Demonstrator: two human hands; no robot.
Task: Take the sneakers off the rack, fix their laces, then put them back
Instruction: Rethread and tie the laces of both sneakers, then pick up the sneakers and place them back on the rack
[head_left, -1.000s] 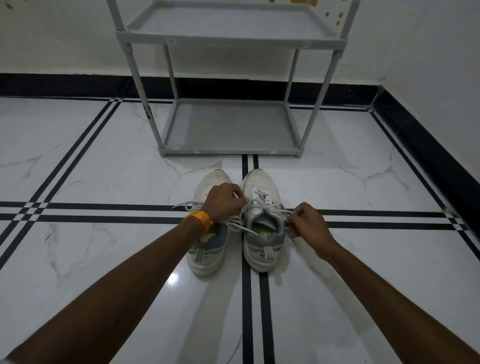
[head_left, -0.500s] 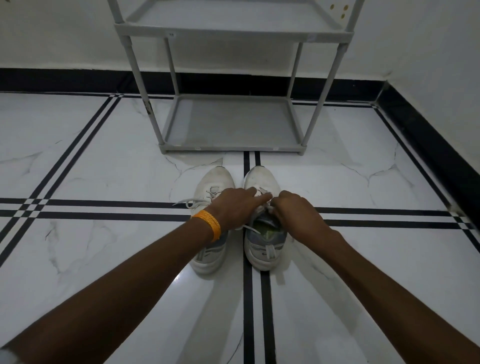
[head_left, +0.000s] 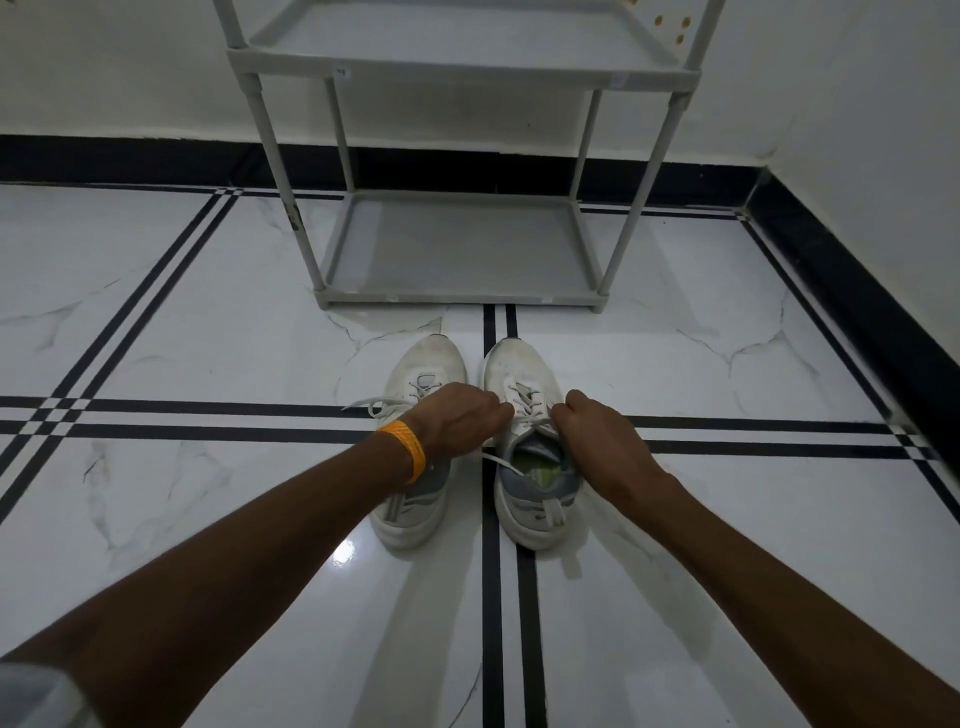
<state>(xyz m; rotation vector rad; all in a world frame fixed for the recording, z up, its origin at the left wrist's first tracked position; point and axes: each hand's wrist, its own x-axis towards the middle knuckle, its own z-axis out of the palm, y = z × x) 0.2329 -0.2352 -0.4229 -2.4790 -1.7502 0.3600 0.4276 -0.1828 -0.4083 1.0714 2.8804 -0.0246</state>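
The floor (head_left: 197, 338) carried the grey rack (head_left: 457, 249) at the wall, both shelves bare. Just before it sat the two sneakers (head_left: 530, 447), side by side, toes to the rack. Over the right one, the left hand (head_left: 457, 421) and right hand (head_left: 597, 436) were curled tight, pinching its laces (head_left: 527, 402) between fingertips.

No legible text; rack (head_left: 457, 73) stickers perhaps blurred.
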